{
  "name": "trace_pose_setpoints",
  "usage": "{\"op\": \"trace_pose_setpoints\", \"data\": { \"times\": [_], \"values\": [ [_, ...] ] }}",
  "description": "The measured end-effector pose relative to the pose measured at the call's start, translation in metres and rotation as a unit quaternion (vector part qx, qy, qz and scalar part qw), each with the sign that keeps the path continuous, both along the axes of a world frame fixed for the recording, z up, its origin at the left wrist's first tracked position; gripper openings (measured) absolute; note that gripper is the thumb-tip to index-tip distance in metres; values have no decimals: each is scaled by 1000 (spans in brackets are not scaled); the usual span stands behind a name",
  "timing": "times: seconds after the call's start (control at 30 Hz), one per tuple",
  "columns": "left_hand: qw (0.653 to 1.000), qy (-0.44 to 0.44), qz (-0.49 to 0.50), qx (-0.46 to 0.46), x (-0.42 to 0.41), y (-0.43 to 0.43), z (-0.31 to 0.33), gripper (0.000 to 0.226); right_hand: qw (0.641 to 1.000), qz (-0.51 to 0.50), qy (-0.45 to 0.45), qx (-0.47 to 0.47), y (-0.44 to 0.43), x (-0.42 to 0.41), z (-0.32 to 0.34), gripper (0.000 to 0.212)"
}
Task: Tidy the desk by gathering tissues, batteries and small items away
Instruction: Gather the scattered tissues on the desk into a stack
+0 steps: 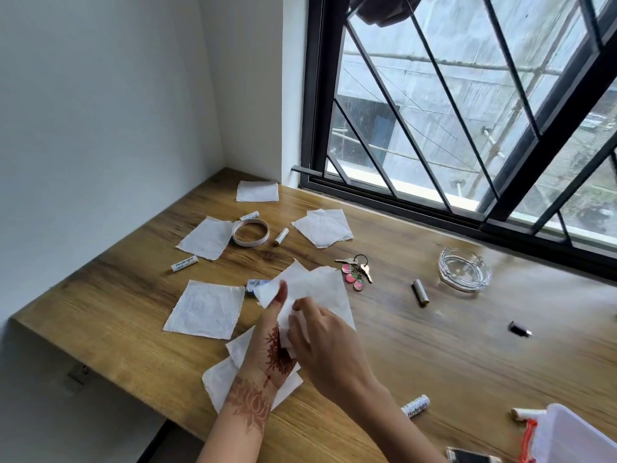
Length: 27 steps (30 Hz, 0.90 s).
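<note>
Both hands hold white tissues above the wooden desk [434,355]. My left hand [270,349], marked with henna, grips a bunch of tissues [320,285]; my right hand [320,339] pinches the same bunch from the right. More tissues lie flat: one [205,309] left of my hands, one [207,238] farther back, one [257,191] by the corner, a pair [324,227] near the window. White batteries lie at the left [184,264], behind the tape ring [249,216], beside it [281,236] and near the front [415,406]. A gold battery [420,293] lies right of the keys [355,270].
A tape ring [250,232] sits among the far tissues. A glass ashtray [464,269] stands at the right, a small black item [519,329] beyond it. A white plastic box [567,436] with an orange latch is at the bottom right. The window [467,95] borders the desk's far side.
</note>
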State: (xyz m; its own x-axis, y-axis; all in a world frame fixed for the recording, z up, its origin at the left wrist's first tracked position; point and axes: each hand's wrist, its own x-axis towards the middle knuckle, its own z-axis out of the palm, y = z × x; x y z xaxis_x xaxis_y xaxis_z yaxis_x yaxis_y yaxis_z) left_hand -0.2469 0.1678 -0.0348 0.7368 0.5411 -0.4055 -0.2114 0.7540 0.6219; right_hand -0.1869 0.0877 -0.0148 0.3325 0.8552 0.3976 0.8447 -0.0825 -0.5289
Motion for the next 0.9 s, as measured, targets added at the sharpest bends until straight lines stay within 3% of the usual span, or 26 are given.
{"op": "trace_pose_setpoints", "data": {
  "times": [0.13,0.23,0.3,0.4,0.5,0.57,0.63,0.73,0.8,0.9],
  "values": [
    [999,43,23,-20,0,0,-4,26,993,-92,53,46,4,24,8,22],
    [998,44,34,-27,-1,0,-2,21,962,-194,189,47,11,58,12,20],
    [997,58,42,-10,0,0,1,14,911,-233,339,2,15,84,9,30],
    [997,75,32,6,2,-1,4,12,788,-211,574,-69,20,107,6,43],
    [995,101,8,2,1,1,5,9,721,-184,655,-131,25,115,1,45],
    [996,85,-21,-6,0,1,4,25,691,-162,692,-132,29,119,-2,39],
    [996,82,-39,-6,-2,2,1,31,678,-140,710,-126,34,120,-7,26],
    [995,88,-43,4,-1,3,-1,20,691,-143,703,-86,38,122,-13,11],
    [994,101,-32,2,-1,4,0,18,690,-149,708,-23,39,127,-14,18],
    [995,99,-31,-3,-1,5,3,19,689,-195,693,86,36,137,-8,7]
  ]
}}
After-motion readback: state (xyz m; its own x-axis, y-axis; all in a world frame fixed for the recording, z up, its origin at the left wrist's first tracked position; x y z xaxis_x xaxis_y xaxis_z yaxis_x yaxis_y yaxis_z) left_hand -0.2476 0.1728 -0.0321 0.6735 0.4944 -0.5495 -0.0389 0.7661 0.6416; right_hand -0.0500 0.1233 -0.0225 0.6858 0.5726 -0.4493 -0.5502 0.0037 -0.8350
